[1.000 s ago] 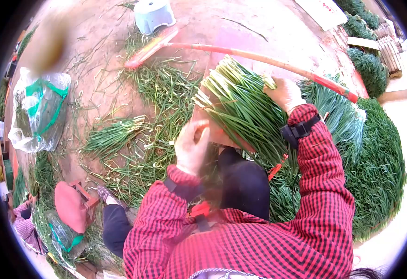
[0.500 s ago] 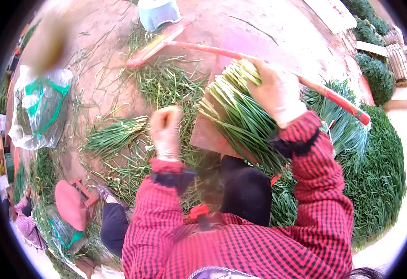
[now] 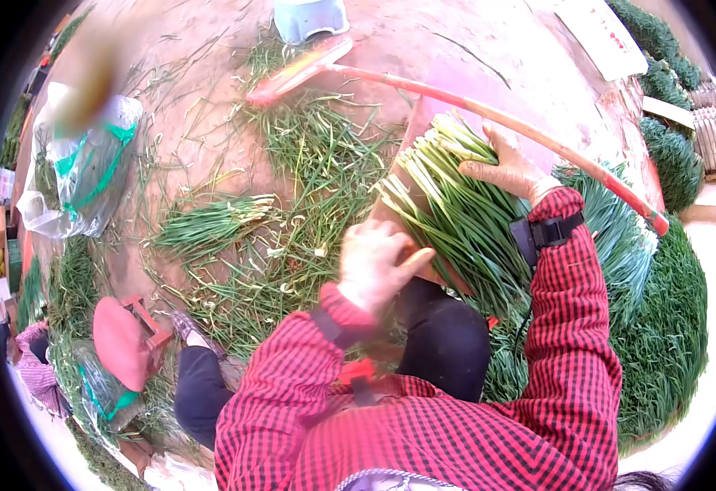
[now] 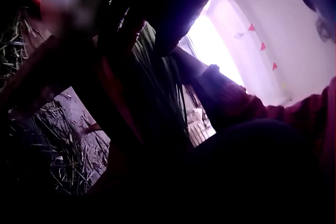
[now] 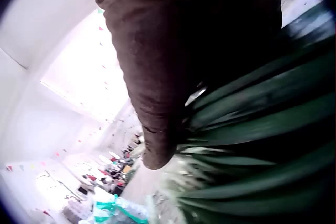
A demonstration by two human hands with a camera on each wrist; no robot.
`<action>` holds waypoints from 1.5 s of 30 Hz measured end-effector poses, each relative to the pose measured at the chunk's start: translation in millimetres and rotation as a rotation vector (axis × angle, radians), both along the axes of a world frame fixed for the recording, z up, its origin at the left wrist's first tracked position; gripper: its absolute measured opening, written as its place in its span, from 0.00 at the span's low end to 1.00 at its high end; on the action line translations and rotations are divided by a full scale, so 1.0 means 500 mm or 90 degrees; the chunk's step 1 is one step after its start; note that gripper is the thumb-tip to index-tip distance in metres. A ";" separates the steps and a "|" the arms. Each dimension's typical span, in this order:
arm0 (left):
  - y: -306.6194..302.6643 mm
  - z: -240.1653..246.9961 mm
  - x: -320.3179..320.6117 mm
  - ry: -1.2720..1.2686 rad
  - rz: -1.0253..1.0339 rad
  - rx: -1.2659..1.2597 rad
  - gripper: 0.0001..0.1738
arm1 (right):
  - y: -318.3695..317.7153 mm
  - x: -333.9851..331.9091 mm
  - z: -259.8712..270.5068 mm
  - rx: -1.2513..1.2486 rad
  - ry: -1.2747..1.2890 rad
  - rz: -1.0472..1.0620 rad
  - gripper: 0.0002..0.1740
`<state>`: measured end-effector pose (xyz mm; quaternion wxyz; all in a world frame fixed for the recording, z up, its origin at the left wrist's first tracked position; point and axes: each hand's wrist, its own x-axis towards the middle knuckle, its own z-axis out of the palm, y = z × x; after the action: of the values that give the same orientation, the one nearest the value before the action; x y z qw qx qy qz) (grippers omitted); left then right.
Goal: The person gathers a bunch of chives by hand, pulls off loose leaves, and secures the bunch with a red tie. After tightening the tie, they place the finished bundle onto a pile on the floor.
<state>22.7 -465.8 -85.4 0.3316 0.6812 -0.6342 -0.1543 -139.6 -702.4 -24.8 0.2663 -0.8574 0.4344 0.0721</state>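
A thick bunch of garlic chives (image 3: 466, 217) with pale stem ends lies slantwise on a flat board (image 3: 386, 209) above the person's knee. The right hand (image 3: 509, 168) rests along the bunch's far side, its thumb extended across the stems. In the right wrist view, a dark straight digit (image 5: 152, 148) lies against the broad green leaves (image 5: 257, 124). The left hand (image 3: 378, 258) is beside the board's near corner, with fingers loosely bent and thumb pointing out towards the leaves. The left wrist view is very dark; chives (image 4: 160, 85) show below shadowed fingers (image 4: 173, 29).
A long red-handled squeegee or broom (image 3: 489, 114) crosses behind the bunch. Loose chives (image 3: 317, 164) and a small bundle (image 3: 214, 225) lie on the floor to the left. A large chive heap (image 3: 661, 335) stands at right, a blue stool (image 3: 309, 18) at the back.
The left hand moves right and back towards the bunch from the left. The right hand shifts from over the stem ends to the bunch's far side, its thumb spread apart.
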 end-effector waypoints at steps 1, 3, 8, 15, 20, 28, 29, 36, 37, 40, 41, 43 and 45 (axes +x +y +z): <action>-0.017 -0.003 -0.012 -0.031 -0.018 -0.001 0.19 | -0.012 -0.005 -0.014 0.033 0.075 0.009 0.61; -0.044 -0.003 -0.029 -0.027 -0.034 0.054 0.24 | 0.010 -0.028 -0.067 0.046 -0.048 -0.072 0.59; -0.091 -0.018 -0.089 -0.110 0.012 0.109 0.35 | 0.168 0.036 -0.009 -0.126 -0.011 -0.100 0.57; -0.101 -0.023 -0.079 -0.037 0.026 0.089 0.28 | 0.166 0.027 -0.087 -0.258 -0.170 -0.126 0.49; -0.055 -0.043 -0.037 0.097 -0.061 0.003 0.18 | 0.140 -0.005 -0.053 -0.346 -0.289 -0.031 0.30; 0.042 -0.087 0.091 0.377 0.102 -0.117 0.07 | 0.155 0.050 -0.007 -0.455 -0.134 0.076 0.43; 0.067 -0.142 0.124 0.384 0.192 -0.069 0.06 | 0.159 0.098 0.035 -0.453 -0.112 0.080 0.48; 0.241 -0.392 0.389 0.194 0.459 0.066 0.17 | 0.268 0.556 -0.091 -0.100 -0.266 0.358 0.20; 0.259 -0.389 0.415 0.185 0.477 0.094 0.17 | 0.284 0.599 -0.162 -0.043 -0.164 0.387 0.22; 0.291 -0.395 0.482 0.131 0.500 0.161 0.17 | 0.330 0.655 -0.420 0.009 -0.072 0.295 0.16; 0.299 -0.402 0.499 0.099 0.500 0.177 0.18 | 0.341 0.664 -0.477 0.024 -0.042 0.283 0.16; 0.312 -0.431 0.529 0.078 0.478 0.147 0.20 | 0.371 0.684 -0.576 -0.075 -0.108 0.270 0.24; 0.321 -0.449 0.552 0.041 0.471 0.149 0.21 | 0.403 0.709 -0.643 -0.196 -0.149 0.267 0.29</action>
<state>298.8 -305.4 -309.8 0.3046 0.8919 -0.3130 -0.1174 214.9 -500.8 -346.5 0.1609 -0.9613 0.2200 -0.0404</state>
